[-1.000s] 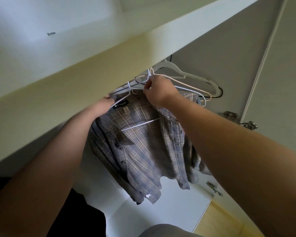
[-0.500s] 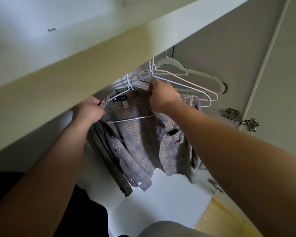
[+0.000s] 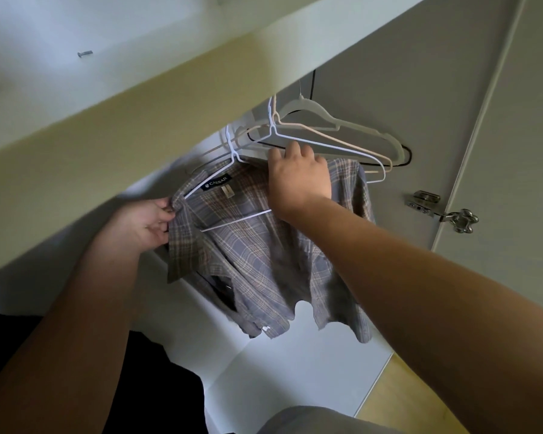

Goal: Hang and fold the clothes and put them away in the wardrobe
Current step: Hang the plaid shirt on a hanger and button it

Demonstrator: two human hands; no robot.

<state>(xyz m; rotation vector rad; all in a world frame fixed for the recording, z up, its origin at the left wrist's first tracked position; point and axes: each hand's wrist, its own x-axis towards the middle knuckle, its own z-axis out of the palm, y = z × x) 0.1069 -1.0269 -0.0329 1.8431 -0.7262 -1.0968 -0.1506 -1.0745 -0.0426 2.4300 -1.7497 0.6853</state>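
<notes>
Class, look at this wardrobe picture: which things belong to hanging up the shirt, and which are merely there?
Part of the job: plaid shirt; the white wire hanger it hangs on; left hand pinching its collar; right hand at its shoulder.
Merely there: empty hangers beside it; metal door hinge; screw in the panel above.

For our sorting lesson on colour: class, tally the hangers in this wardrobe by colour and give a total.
White hangers: 2, one bearing the plaid shirt
Cream hanger: 1
Pale grey thick hanger: 1
Black hanger: 1
Total: 5
</notes>
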